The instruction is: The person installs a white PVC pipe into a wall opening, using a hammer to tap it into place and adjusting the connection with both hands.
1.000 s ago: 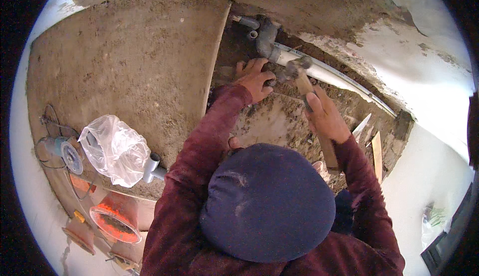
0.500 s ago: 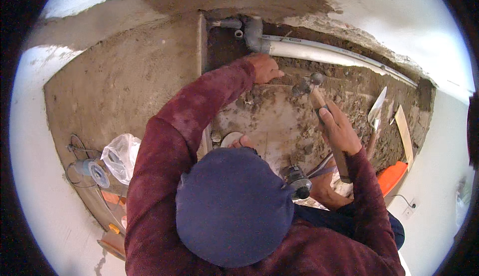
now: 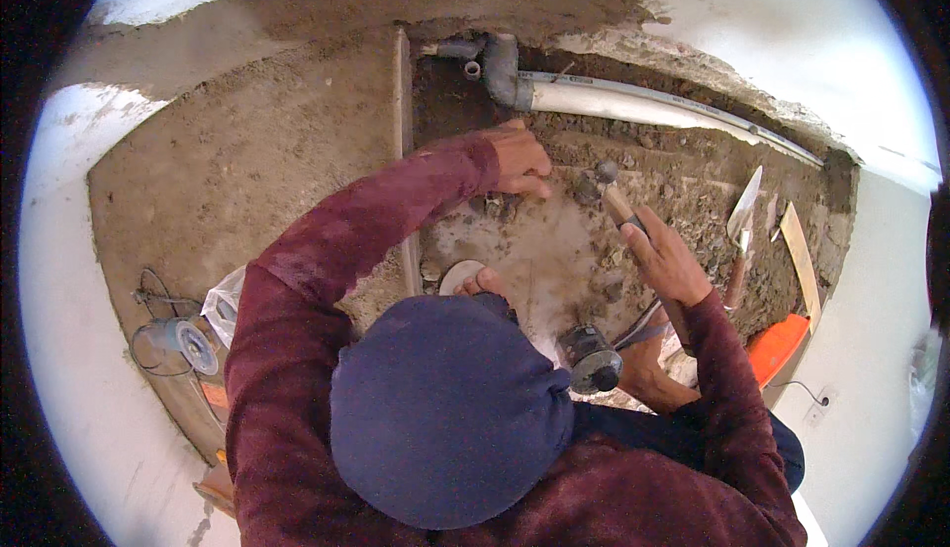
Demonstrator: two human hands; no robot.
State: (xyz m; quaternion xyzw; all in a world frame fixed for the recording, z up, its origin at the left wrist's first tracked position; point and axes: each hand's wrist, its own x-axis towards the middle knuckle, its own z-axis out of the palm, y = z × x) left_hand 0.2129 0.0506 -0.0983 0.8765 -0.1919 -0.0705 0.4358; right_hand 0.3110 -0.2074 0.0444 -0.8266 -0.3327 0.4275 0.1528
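Note:
My right hand (image 3: 673, 258) is wrapped round the wooden handle (image 3: 677, 324) of a hammer. The dirt-caked hammer head (image 3: 594, 183) is over the broken ground, just right of my left hand (image 3: 522, 159). The left fingers are curled down toward loose earth; anything between them is hidden. Beyond that hand, a white pipe (image 3: 633, 108) runs along the trench from a grey elbow fitting (image 3: 502, 70). A thinner grey pipe (image 3: 673, 94) lies along its far side. My bare foot (image 3: 485, 281) is below the left hand, beside a round pale disc (image 3: 459, 276).
A pointed trowel (image 3: 744, 207), a wood strip (image 3: 800, 255) and an orange tool (image 3: 778, 349) lie at right. A dark corded power tool (image 3: 592, 359) sits near my leg. At left are a corded grinder (image 3: 188, 342) and clear plastic bag (image 3: 224, 302). An upright board edge (image 3: 404, 102) borders the trench.
My left hand has moved nearer to me, away from the white pipe, with its fingers curling downward. The hammer has shifted slightly left and toward me in my right hand.

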